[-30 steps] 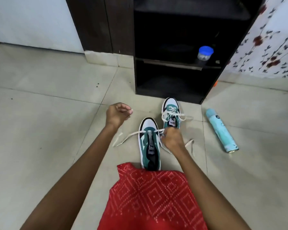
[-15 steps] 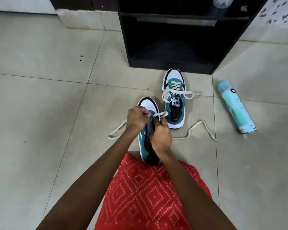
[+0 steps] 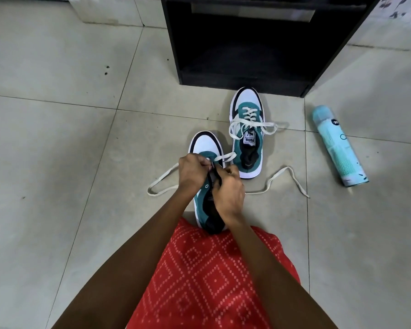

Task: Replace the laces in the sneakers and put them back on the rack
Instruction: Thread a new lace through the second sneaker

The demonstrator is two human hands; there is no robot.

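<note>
Two teal and white sneakers stand on the tiled floor. The near sneaker [image 3: 205,144] sits right in front of my knees, its cream lace [image 3: 163,180] trailing loose to both sides. My left hand [image 3: 193,173] pinches the lace at the eyelets over the tongue. Beside it, my right hand [image 3: 228,188] is curled on the tongue and lace from the right. What my fingers hold exactly is partly hidden. The far sneaker [image 3: 247,129] is laced and tied with a bow. The black rack [image 3: 247,55] stands open just beyond it.
A pale blue spray can [image 3: 337,146] lies on the floor to the right of the sneakers. My red patterned garment [image 3: 211,276] covers my lap at the bottom. Grey tiles stretch to the left.
My left hand came in from the left and joined the right hand over the near sneaker's tongue. The view tilted downward and closer to the shoes.
</note>
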